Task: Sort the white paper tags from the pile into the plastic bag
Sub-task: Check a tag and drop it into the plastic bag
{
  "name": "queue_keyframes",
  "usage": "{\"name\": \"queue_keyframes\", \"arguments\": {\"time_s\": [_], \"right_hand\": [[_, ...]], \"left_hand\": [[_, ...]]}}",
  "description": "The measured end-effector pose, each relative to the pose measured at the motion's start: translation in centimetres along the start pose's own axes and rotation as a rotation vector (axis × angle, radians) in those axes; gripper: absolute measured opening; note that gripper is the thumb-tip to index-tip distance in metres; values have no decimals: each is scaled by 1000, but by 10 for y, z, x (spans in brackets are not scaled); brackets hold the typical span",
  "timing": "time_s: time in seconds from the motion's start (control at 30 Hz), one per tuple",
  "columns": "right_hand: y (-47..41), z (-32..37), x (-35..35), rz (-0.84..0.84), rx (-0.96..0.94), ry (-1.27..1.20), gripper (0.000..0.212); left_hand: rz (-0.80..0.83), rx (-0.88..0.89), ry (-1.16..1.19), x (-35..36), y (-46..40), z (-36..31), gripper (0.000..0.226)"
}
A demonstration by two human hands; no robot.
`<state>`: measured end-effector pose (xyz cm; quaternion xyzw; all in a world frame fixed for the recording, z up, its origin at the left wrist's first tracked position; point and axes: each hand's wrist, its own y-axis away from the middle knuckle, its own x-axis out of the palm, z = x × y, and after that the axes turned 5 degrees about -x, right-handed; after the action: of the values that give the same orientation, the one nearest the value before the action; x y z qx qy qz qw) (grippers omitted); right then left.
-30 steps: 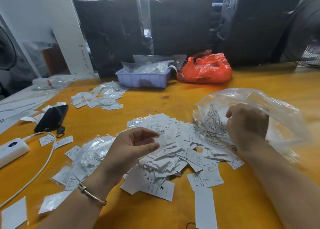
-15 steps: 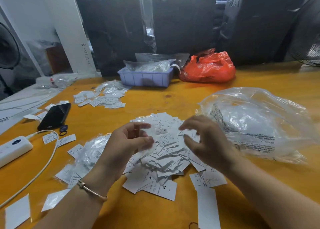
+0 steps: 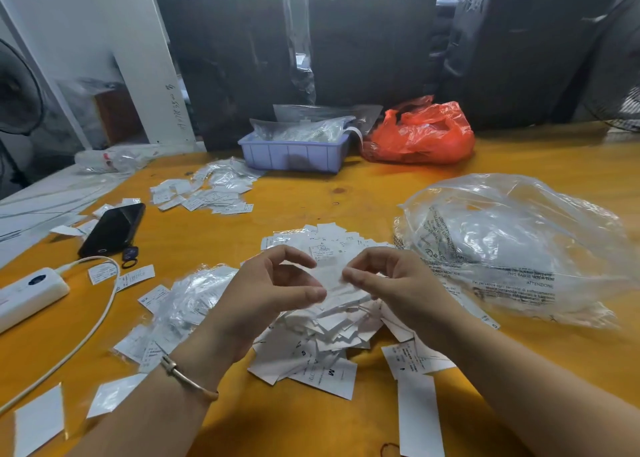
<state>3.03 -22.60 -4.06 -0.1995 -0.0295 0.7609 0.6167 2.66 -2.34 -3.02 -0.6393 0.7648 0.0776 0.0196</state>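
White paper tags (image 3: 332, 321) lie heaped beside a crinkled clear plastic bag (image 3: 512, 245).

Phone (image 3: 112, 229), blue tray (image 3: 294, 153), orange bag (image 3: 420, 134)

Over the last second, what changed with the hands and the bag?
The right hand left the plastic bag and swung left over the pile, meeting the left hand; both now pinch one tag. The bag, phone and pile stayed put.
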Motion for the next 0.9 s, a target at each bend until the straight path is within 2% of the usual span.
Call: {"name": "queue_keyframes", "arguments": {"time_s": [0.07,0.17,0.27,0.37,0.47,0.67,0.73,0.8,0.9], "right_hand": [[0,-1,3,-1,-61,93,15],[-2,-4,7,-41,-147,192,12],[-8,-10,3,-80,-234,595,26],[-9,-18,1,84,-236,911,42],[-10,-23,3,155,-213,966,36],[-11,-25,1,71,-329,924,20],[-12,-25,2,88,-293,879,30],[-14,-27,3,116,-271,882,43],[-15,-28,4,129,-276,905,47]], "left_hand": [[70,7,-91,1,2,0,37],[135,30,-179,4,4,1,11],[-20,62,-193,2,1,2,5],[-180,85,-125,-5,-2,2,7],[-256,97,-71,-8,-4,2,16],[-226,78,-22,-6,-4,2,7],[-209,64,-17,-6,-3,1,3],[-202,54,1,-7,-3,0,11],[-194,34,12,-8,-4,0,16]]}}
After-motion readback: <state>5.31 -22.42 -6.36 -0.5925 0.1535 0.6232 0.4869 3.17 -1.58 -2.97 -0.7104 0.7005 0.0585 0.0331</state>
